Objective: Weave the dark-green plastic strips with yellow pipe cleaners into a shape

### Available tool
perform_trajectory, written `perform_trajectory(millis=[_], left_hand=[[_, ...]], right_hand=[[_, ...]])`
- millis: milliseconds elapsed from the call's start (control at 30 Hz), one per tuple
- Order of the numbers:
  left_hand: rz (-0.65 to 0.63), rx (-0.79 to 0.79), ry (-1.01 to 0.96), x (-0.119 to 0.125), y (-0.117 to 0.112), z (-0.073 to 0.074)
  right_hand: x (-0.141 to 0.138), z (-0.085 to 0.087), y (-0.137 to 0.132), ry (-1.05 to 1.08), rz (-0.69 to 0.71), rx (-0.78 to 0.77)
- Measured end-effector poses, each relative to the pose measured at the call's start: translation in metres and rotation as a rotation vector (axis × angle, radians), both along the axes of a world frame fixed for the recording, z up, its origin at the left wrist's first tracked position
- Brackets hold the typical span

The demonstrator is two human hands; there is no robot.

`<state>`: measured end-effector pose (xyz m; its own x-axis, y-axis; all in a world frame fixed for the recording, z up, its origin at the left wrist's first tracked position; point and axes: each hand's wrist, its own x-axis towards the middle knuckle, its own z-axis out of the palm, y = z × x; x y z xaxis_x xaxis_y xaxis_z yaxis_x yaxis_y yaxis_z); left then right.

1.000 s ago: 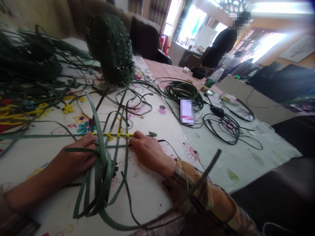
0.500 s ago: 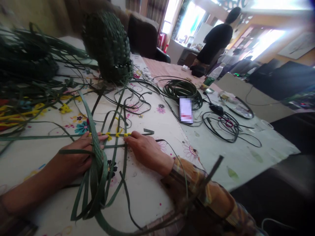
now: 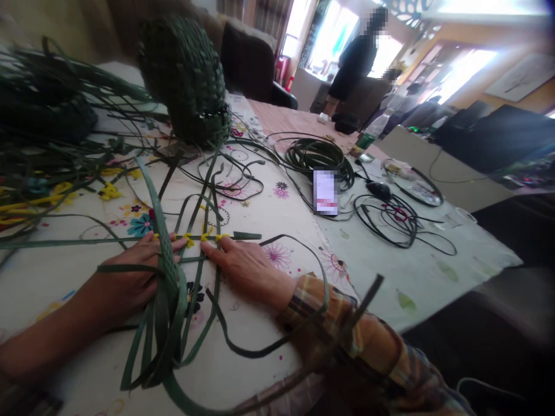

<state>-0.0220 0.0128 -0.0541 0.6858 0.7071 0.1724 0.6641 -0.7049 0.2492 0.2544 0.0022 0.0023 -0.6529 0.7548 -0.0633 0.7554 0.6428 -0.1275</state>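
My left hand (image 3: 134, 274) lies flat, fingers stretched over crossing green woven strips (image 3: 167, 248), a bundle of which loops across it. My right hand (image 3: 251, 271) rests with fingers extended on the same crossing, its fingertips touching the horizontal strip beside yellow ties (image 3: 204, 236). A short flat strip end (image 3: 248, 236) sticks out to the right beyond those fingertips. Long loose strips curl down toward the table's near edge and over my right sleeve. Parts of the left fingers are hidden under the bundle.
A dark green woven basket (image 3: 184, 81) stands behind the strips. More strips and yellow pieces (image 3: 110, 190) pile at left. Coiled strips (image 3: 321, 156), a phone (image 3: 326, 193) and another coil (image 3: 388, 222) lie right. A person (image 3: 353, 58) stands in the background.
My right hand has shifted left along the horizontal strip, its fingers flatter. The bent strip end beyond it now lies straighter. My left hand stays on the strips. The background person moved left.
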Motion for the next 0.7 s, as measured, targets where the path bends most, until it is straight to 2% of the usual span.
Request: perform_trajectory(millis=[167,333,433,633,700], left_hand=[[-0.033,-0.004,0.002,-0.001,-0.001,0.004],[-0.024,0.065,-0.062,0.003,-0.003,0.003],[0.000,0.056,-0.069,0.002,-0.003,0.002],[-0.054,-0.020,-0.117,-0.003,-0.002,0.006],[0.001,-0.032,-0.141,0.000,-0.004,0.007]], right_hand=[[0.001,0.000,0.001,0.030,-0.008,-0.001],[0.003,-0.003,0.005,0.096,-0.035,-0.054],[0.006,-0.010,0.008,0.170,-0.085,-0.046],[0.007,-0.016,0.012,0.343,-0.219,-0.072],[0.007,-0.016,0.013,0.377,-0.274,-0.086]])
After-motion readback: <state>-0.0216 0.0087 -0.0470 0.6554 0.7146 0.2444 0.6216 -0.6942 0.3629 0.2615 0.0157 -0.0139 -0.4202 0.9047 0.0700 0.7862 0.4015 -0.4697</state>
